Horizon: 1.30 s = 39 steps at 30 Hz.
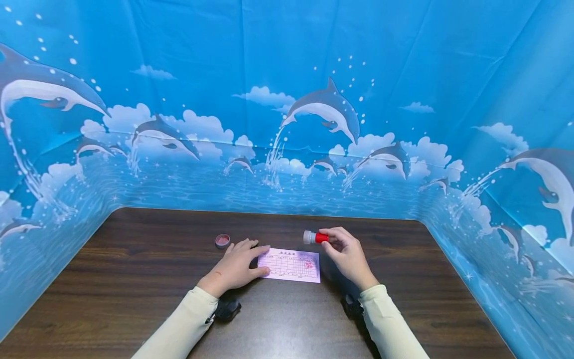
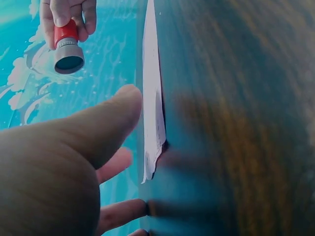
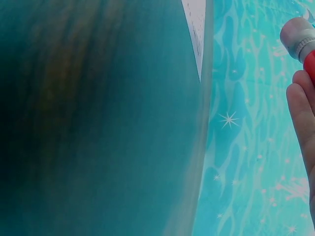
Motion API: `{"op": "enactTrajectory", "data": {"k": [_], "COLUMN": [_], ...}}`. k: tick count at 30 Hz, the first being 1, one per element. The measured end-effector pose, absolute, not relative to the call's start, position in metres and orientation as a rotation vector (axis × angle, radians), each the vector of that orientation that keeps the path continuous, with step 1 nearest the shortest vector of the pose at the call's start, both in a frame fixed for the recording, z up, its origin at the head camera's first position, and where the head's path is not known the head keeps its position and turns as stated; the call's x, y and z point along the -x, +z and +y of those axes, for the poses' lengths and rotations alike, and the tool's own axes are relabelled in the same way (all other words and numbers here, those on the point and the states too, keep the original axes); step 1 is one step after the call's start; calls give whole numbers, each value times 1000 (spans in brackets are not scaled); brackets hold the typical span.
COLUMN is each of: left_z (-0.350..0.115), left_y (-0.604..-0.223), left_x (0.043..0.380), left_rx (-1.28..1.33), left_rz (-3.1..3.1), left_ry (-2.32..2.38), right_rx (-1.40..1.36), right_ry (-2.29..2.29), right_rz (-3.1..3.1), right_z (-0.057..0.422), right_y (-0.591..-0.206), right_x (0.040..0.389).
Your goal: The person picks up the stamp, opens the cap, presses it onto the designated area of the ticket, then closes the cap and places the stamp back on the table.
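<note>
A pink printed form [image 1: 287, 271] lies on the table, with a red stamp mark [image 1: 309, 265] on its right part. My left hand [image 1: 235, 267] rests at the form's left edge, fingers spread and fairly straight, fingertips over the edge. In the left wrist view, the form's edge [image 2: 153, 88] shows end-on beside the thumb [image 2: 129, 105]. My right hand [image 1: 347, 254] pinches the red handle of a stamp [image 1: 316, 237] between thumb and fingers, above and right of the form. Its pale round end points left; the right wrist view shows that stamp [image 3: 298, 37] at the upper right.
A small round container [image 1: 222, 241] with a reddish inside stands beyond my left hand. The dark wooden table [image 1: 148, 269] meets a blue dolphin-print curtain [image 1: 202, 75] at its back and sides. Black wrist devices [image 1: 227, 310] sit under both sleeves.
</note>
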<state>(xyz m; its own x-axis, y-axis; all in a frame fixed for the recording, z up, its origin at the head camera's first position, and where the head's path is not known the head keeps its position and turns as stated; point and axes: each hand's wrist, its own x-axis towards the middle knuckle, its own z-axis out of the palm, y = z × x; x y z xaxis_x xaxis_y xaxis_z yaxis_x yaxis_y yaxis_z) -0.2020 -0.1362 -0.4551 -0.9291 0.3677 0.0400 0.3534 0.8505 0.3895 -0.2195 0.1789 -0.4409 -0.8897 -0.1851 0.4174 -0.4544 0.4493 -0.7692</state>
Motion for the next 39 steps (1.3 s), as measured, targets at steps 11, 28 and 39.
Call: {"op": "enactTrajectory", "data": {"k": [11, 28, 39], "left_z": [-166, -214, -213], "left_y": [-441, -445, -447], "left_x": [216, 228, 225], "left_rx": [-355, -79, -101], "left_rz": [3221, 3131, 3165], "left_ry": [744, 674, 670], "right_rx": [-563, -530, -545], "right_ry": [1411, 1479, 1446], "right_rz": [-2384, -2378, -2391], "right_z": [180, 177, 176], "right_y": [-442, -440, -441], "right_x": [221, 219, 218]}}
